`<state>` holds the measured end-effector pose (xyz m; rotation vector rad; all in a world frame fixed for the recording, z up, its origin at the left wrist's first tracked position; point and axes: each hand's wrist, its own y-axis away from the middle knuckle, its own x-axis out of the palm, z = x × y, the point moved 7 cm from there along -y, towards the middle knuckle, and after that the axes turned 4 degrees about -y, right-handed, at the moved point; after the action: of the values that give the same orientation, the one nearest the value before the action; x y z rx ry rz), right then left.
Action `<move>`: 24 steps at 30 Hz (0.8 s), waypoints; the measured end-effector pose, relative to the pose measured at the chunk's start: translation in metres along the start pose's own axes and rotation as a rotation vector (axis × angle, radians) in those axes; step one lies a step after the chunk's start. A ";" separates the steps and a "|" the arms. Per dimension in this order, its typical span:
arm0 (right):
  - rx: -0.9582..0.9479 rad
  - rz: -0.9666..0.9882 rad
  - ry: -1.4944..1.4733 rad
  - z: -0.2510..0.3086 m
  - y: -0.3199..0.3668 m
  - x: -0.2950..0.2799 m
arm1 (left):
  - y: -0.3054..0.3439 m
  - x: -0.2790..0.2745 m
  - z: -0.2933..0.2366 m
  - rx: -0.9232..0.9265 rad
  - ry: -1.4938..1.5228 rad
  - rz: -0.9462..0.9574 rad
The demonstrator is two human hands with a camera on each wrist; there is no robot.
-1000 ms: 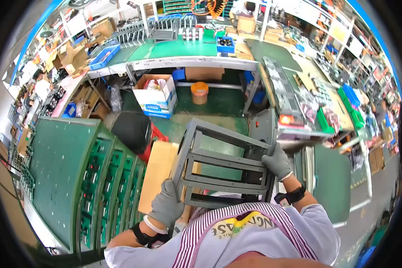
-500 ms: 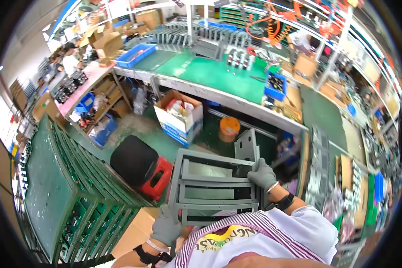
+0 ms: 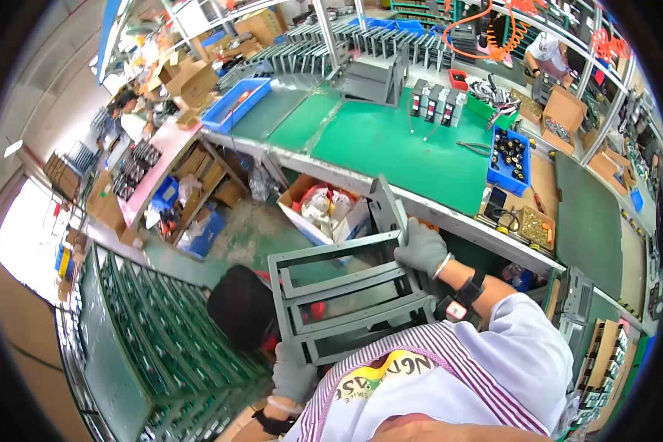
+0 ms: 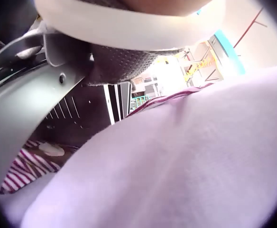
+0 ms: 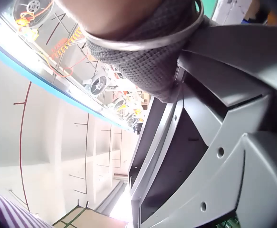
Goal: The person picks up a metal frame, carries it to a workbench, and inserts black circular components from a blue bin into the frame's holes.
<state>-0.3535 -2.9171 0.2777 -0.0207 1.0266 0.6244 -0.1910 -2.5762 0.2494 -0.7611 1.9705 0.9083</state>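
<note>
A grey metal housing frame [image 3: 346, 284] with crossbars and open slots is held in front of the body, tilted. My gloved left hand [image 3: 295, 372] grips its near left corner. On the opposite side, my gloved right hand [image 3: 423, 249] grips the side edge beside an upright plate [image 3: 384, 210]. In the left wrist view, the glove [image 4: 117, 64] lies against the frame's curved grey edge [image 4: 29, 107], with the fingertips hidden. The right wrist view shows the glove [image 5: 138, 64] over the frame's curved side [image 5: 214, 159], its fingers mostly behind the metal.
Ahead stands a green-topped workbench [image 3: 390, 147] with a blue bin [image 3: 510, 162] of small black parts and another grey housing [image 3: 372, 82]. Below are an open carton [image 3: 353, 221] and a black stool seat [image 3: 239, 306]. A green rack [image 3: 110, 324] stands close on the left.
The workbench, carton and stool appear nearer, and the view has swung to the left. Both hands keep hold of the housing frame, which now overlaps the carton and stool.
</note>
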 end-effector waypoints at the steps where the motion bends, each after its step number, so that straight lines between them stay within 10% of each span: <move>1: -0.029 -0.050 -0.002 0.000 -0.024 -0.012 | -0.022 -0.009 -0.025 -0.001 -0.021 0.020; 8: -0.031 -0.140 0.046 0.002 -0.208 -0.078 | -0.181 -0.026 -0.159 0.172 0.102 0.001; 14: -0.216 0.001 0.109 0.021 -0.388 -0.112 | -0.307 0.065 -0.216 0.011 0.230 -0.082; 20: -0.244 0.040 0.365 0.018 -0.516 -0.108 | -0.306 0.112 -0.331 -0.318 0.400 0.055; 24: -0.232 0.148 0.347 0.008 -0.554 -0.105 | -0.301 0.139 -0.369 -0.202 0.641 0.198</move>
<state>-0.1117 -3.4232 0.2177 -0.2660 1.2926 0.8935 -0.1828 -3.0683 0.1841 -1.0856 2.5720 1.0829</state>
